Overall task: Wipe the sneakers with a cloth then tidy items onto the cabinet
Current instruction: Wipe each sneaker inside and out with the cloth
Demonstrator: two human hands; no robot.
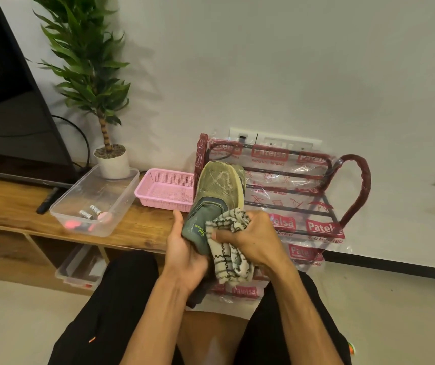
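A worn olive-grey sneaker (217, 191) is held up in front of me, toe pointing away, sole side to the right. My left hand (186, 256) grips its heel end from below and the left. My right hand (249, 239) clutches a bunched white cloth with dark check lines (231, 248) and presses it against the shoe's side near the heel. The low wooden cabinet (137, 227) runs along the left, just beyond my knees.
On the cabinet stand a clear plastic tub (121, 204) with batteries and small pink items, a pink basket (165, 189), a potted plant (111, 160), a remote (48, 201) and a TV (8, 101). A plastic-wrapped shoe rack (316, 206) stands against the wall behind the sneaker.
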